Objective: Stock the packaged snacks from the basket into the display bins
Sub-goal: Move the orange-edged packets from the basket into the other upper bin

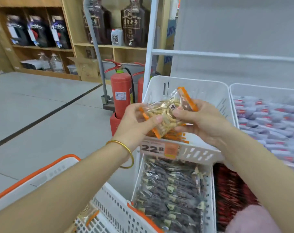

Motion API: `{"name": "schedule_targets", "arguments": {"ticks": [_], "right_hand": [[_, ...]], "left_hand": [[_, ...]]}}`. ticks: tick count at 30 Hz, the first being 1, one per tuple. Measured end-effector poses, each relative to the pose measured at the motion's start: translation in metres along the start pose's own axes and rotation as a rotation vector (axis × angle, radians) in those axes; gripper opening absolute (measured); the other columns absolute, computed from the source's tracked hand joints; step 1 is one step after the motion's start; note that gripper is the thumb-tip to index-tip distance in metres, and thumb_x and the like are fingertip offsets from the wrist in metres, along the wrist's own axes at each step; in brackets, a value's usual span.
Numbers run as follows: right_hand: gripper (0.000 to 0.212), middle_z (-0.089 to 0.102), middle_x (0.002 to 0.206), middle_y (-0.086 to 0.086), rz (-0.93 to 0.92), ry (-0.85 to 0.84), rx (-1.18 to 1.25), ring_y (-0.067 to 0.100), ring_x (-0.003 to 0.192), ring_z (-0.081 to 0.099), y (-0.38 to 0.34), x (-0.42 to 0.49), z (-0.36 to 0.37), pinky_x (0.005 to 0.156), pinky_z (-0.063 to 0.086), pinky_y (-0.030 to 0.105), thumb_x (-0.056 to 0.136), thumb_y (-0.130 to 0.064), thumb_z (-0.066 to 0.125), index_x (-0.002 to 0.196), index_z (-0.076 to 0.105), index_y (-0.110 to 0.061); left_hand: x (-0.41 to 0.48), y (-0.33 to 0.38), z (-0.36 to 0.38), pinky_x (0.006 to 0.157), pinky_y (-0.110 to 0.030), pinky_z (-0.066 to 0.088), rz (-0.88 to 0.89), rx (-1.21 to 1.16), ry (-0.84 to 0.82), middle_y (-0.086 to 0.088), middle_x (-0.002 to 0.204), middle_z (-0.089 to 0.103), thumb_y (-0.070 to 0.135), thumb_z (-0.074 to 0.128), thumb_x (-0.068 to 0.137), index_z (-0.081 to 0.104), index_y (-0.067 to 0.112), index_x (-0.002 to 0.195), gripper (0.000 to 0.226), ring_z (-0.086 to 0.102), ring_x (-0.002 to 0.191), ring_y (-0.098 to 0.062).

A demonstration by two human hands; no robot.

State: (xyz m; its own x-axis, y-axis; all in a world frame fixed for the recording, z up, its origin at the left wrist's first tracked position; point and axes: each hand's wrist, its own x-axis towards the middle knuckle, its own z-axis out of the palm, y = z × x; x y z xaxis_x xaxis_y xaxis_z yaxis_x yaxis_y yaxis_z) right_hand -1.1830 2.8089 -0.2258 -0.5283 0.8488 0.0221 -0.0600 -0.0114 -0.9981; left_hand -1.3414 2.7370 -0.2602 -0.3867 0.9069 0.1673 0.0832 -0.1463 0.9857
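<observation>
Stretching away left of the fingers, a grey floor crossed by a dark line ran to wooden shelving stocked with dark jars and water bottles. 2 red fire extinguishers stood just beyond the left hand, beside a white shelf frame. Directly behind and under the fingers sat a white display bin with slotted walls, and a price tag on its front edge showed 22 and a small 8. Below it a lower bin was packed with dark packets. To the right of the right hand, another bin held grey and red packets. The orange-rimmed basket lay below the left forearm, which wore a gold bangle.

Both hands held 1 snack packet above the display bin's front part. The left thumb and fingers pinched its left end, and the right fingers curled round its right end. It was clear plastic with orange sealed edges, full of small pale pieces, with a round label at the middle. More orange-edged packets lay in the bin beneath it.
</observation>
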Motion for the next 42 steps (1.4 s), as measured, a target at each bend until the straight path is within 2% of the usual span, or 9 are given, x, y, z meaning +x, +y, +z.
{"name": "schedule_targets", "arguments": {"ticks": [3, 6, 10, 14, 24, 29, 36, 39, 42], "right_hand": [[0.025, 0.061, 0.079, 0.001, -0.278, 0.234, -0.145, 0.013, 0.064, 0.063, -0.017, 0.043, -0.02, 0.056, 0.059, 0.03, 0.078, 0.002, 0.07, 0.096, 0.059, -0.011], [0.028, 0.065, 0.087, 0.005, -0.484, 0.378, -0.534, 0.023, 0.079, 0.065, -0.019, 0.103, -0.03, 0.071, 0.057, 0.041, 0.077, -0.003, 0.071, 0.101, 0.061, -0.015], [0.028, 0.066, 0.101, 0.01, -0.538, 0.317, -1.131, 0.031, 0.097, 0.06, 0.003, 0.172, -0.026, 0.08, 0.047, 0.038, 0.08, -0.014, 0.069, 0.106, 0.061, -0.014], [0.022, 0.064, 0.108, 0.013, -0.414, 0.2, -1.372, 0.033, 0.102, 0.058, 0.028, 0.203, -0.02, 0.084, 0.048, 0.037, 0.085, -0.017, 0.064, 0.105, 0.057, -0.012], [0.026, 0.057, 0.107, 0.008, -0.2, -0.079, -1.251, 0.028, 0.105, 0.054, 0.029, 0.198, -0.019, 0.077, 0.038, 0.031, 0.096, -0.023, 0.051, 0.116, 0.052, -0.007], [0.059, 0.038, 0.147, 0.01, -0.121, -0.131, -1.115, 0.026, 0.13, 0.041, 0.019, 0.175, -0.015, 0.102, 0.034, 0.033, 0.097, -0.04, 0.044, 0.145, 0.026, -0.011], [0.041, 0.049, 0.132, 0.005, -0.502, 0.039, -1.055, 0.018, 0.118, 0.049, 0.003, 0.091, 0.001, 0.1, 0.038, 0.031, 0.095, -0.015, 0.048, 0.136, 0.043, -0.015], [0.037, 0.054, 0.115, -0.003, -0.654, -0.107, -0.927, 0.007, 0.102, 0.052, 0.016, 0.031, 0.047, 0.091, 0.042, 0.023, 0.089, -0.01, 0.053, 0.125, 0.052, -0.017], [0.036, 0.052, 0.113, -0.007, -0.621, -0.402, -0.955, 0.0, 0.094, 0.049, 0.058, -0.015, 0.104, 0.078, 0.038, 0.01, 0.09, -0.017, 0.053, 0.126, 0.052, -0.019]], "left_hand": [[0.035, -0.007, 0.004, 0.105, -0.035, 0.037, 0.214, 0.458, 0.122, 0.0, 0.127, 0.05, 0.028, 0.07, 0.08, 0.043, 0.018, 0.127, 0.055, 0.044, 0.122, -0.017], [0.056, -0.017, 0.008, 0.105, -0.026, 0.023, 0.333, 0.83, 0.091, 0.0, 0.132, 0.042, 0.034, 0.064, 0.085, 0.041, 0.019, 0.133, 0.055, 0.027, 0.128, -0.016], [0.068, -0.03, 0.009, 0.104, -0.022, 0.02, 0.418, 0.98, 0.026, 0.002, 0.134, 0.039, 0.04, 0.056, 0.088, 0.041, 0.018, 0.132, 0.052, 0.024, 0.128, -0.014], [0.066, -0.038, 0.009, 0.109, -0.021, 0.012, 0.489, 0.984, 0.007, 0.001, 0.142, 0.031, 0.041, 0.052, 0.089, 0.039, 0.018, 0.136, 0.053, 0.014, 0.135, -0.011], [0.066, -0.046, 0.012, 0.106, -0.021, 0.014, 0.518, 0.965, 0.068, 0.002, 0.142, 0.033, 0.047, 0.045, 0.087, 0.046, 0.019, 0.13, 0.051, 0.016, 0.137, -0.012], [0.067, -0.044, 0.011, 0.103, -0.016, 0.013, 0.519, 0.939, 0.056, 0.003, 0.142, 0.032, 0.039, 0.052, 0.089, 0.046, 0.018, 0.129, 0.045, 0.014, 0.135, -0.008], [0.006, -0.025, -0.038, 0.097, 0.003, 0.006, 0.492, 0.892, 0.027, 0.013, 0.127, 0.039, 0.048, 0.044, 0.082, 0.052, 0.022, 0.119, 0.046, 0.024, 0.121, 0.001], [-0.054, -0.031, -0.082, 0.096, 0.004, 0.009, 0.363, 0.93, -0.022, 0.011, 0.127, 0.042, 0.05, 0.041, 0.078, 0.055, 0.021, 0.116, 0.051, 0.027, 0.117, 0.002], [-0.112, -0.05, -0.131, 0.099, -0.006, 0.014, 0.126, 1.055, -0.119, 0.004, 0.127, 0.047, 0.054, 0.038, 0.073, 0.055, 0.018, 0.118, 0.061, 0.035, 0.122, -0.011]]}}
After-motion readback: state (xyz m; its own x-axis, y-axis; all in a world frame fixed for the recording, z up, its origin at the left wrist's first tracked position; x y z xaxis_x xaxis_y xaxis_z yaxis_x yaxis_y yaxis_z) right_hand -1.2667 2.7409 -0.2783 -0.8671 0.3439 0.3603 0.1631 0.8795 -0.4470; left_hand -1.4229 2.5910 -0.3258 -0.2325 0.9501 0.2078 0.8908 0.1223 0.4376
